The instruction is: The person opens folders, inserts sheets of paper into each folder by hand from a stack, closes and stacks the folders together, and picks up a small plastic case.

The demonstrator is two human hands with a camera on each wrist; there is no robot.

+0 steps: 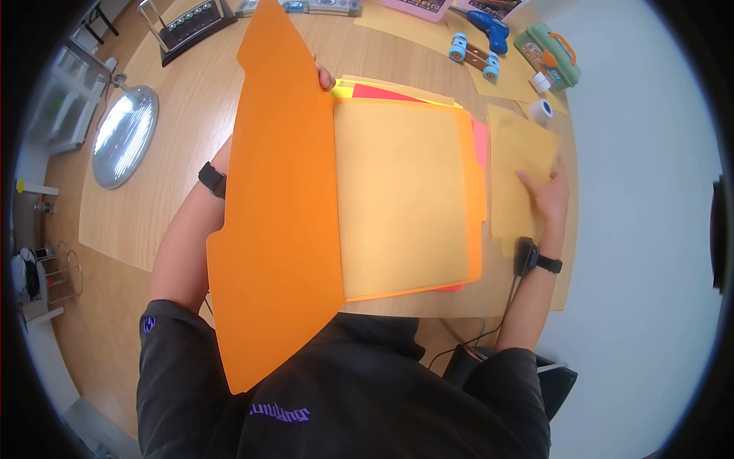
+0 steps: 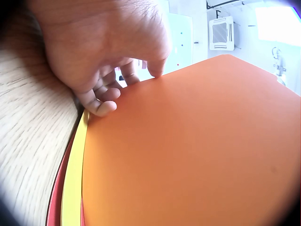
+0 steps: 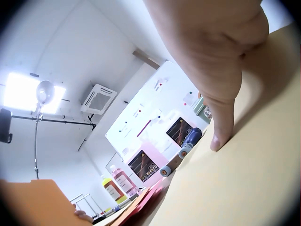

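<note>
An orange file folder (image 1: pixel 283 199) stands opened, its left cover lifted upright. Inside it, a manila sheet (image 1: pixel 401 199) lies on the right half. My left hand (image 2: pixel 101 47) holds the raised cover by its far edge, thumb on the rim and fingers bent beside it; in the head view the cover hides most of this hand. Beneath are yellow and red folders (image 1: pixel 382 92), showing at the margins. To the right, my right hand (image 1: pixel 552 195) rests on a stack of manila sheets (image 1: pixel 512 153), thumb extended across the top one and fingers at the right edge.
At the back right are a toy car with blue wheels (image 1: pixel 474 57), a blue toy drill (image 1: pixel 489 29), a green toolbox (image 1: pixel 547 55) and a white roll (image 1: pixel 541 111). A round mirror (image 1: pixel 126 138) and a Newton's cradle (image 1: pixel 195 29) stand on the left.
</note>
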